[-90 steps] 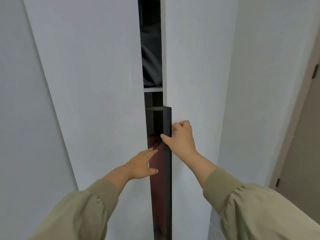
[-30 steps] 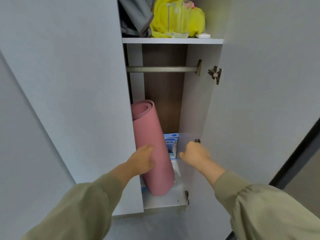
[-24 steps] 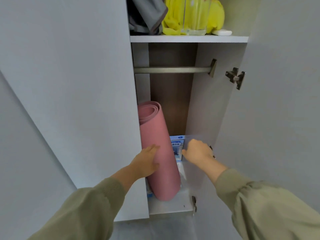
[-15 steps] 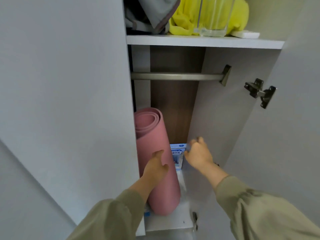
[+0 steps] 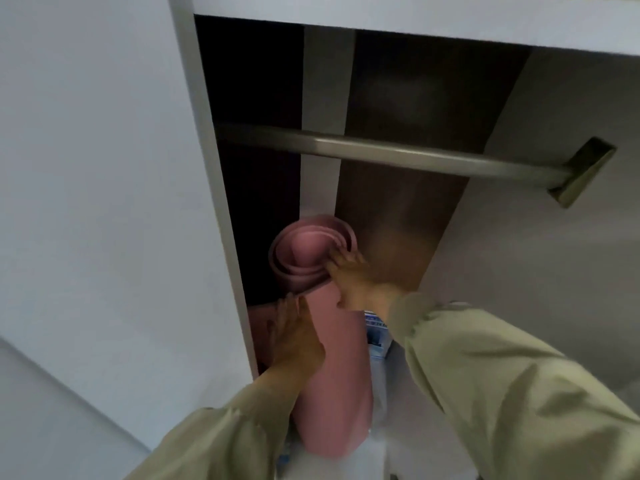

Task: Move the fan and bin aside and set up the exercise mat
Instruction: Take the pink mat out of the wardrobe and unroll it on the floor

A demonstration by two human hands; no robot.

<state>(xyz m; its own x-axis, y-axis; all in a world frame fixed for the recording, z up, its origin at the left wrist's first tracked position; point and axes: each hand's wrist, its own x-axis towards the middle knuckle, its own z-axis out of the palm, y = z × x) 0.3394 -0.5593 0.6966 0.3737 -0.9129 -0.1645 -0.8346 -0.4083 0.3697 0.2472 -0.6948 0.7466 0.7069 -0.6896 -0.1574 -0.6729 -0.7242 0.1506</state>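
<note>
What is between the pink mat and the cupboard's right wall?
A blue-and-white packet sits between the pink mat and the right wall, in the head view.

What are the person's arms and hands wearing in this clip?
The left sleeve and right sleeve are loose, olive-green and long, each gathered into a cuff at the wrist. The left hand and right hand are ungloved; blur hides any rings.

Pink rolled mat [image 5: 332, 358]; olive-green sleeves [image 5: 502, 386]; grey rail [image 5: 398, 155]; dark brown back panel [image 5: 415, 98].
</note>
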